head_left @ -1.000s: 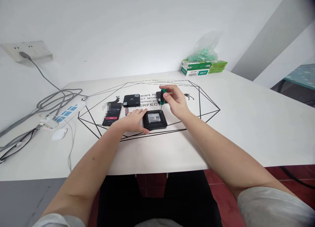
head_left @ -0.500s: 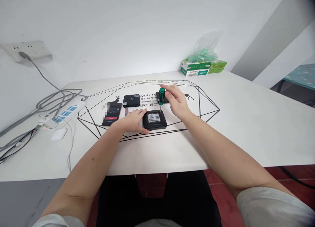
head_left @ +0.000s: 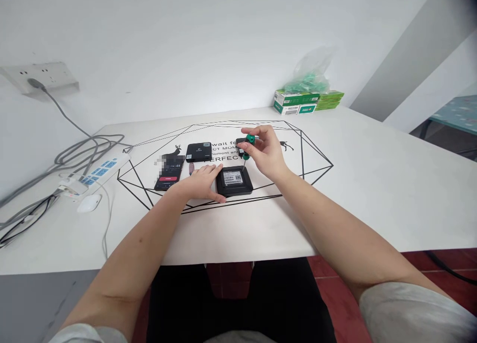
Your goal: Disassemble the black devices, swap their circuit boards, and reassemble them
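A square black device (head_left: 234, 188) lies flat on the table, with a white printed label in its recessed face. My left hand (head_left: 203, 182) braces its left side, thumb at the near corner and fingers at the far one. My right hand (head_left: 269, 153) is closed round the green handle of a screwdriver (head_left: 250, 140). The screwdriver leans a little, its tip at the device's upper right corner; the exact contact is too small to make out. Behind my left fingers shows part of a second screwdriver handle (head_left: 191, 168), reddish and clear.
Another black device (head_left: 198, 152) and a phone (head_left: 170, 172) lie to the left. A dark item (head_left: 240, 147) is partly hidden behind my right hand. Further left are a power strip (head_left: 102, 173), cables, a white case (head_left: 89, 203) and glasses (head_left: 28, 219). Green boxes (head_left: 298, 102) stand by the wall.
The screwdriver's handle has tipped to the right and slightly down, and my right fingers have curled further round it. My left hand and the device have stayed in place.
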The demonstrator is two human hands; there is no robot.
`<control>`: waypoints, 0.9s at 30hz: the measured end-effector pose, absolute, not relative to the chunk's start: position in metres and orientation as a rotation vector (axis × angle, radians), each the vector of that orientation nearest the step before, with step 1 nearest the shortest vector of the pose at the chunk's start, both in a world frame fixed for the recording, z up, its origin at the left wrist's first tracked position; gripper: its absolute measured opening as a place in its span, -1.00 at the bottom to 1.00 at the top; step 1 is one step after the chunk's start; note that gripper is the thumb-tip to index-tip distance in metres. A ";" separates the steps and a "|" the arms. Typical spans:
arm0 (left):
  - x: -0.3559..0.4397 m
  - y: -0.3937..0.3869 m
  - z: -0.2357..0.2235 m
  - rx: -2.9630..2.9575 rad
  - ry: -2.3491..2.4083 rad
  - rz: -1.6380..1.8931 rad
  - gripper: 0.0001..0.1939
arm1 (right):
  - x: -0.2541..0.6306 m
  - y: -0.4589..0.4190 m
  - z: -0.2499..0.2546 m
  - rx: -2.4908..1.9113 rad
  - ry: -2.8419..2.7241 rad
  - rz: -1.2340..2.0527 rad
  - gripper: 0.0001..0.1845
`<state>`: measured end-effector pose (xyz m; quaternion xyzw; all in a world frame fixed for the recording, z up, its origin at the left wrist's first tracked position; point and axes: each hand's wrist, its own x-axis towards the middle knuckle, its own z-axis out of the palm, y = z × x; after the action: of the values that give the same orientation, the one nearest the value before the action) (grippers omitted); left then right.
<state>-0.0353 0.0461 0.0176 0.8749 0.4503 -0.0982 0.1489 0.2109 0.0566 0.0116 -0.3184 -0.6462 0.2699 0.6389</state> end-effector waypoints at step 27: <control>-0.036 0.046 0.019 2.493 1.285 -0.294 0.42 | 0.223 0.057 0.017 -0.811 -1.547 0.312 -0.64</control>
<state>-0.0360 0.0455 0.0189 0.8727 0.4497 -0.1030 0.1601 0.2226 0.0573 0.0172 -0.3544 -0.6760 0.1364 0.6316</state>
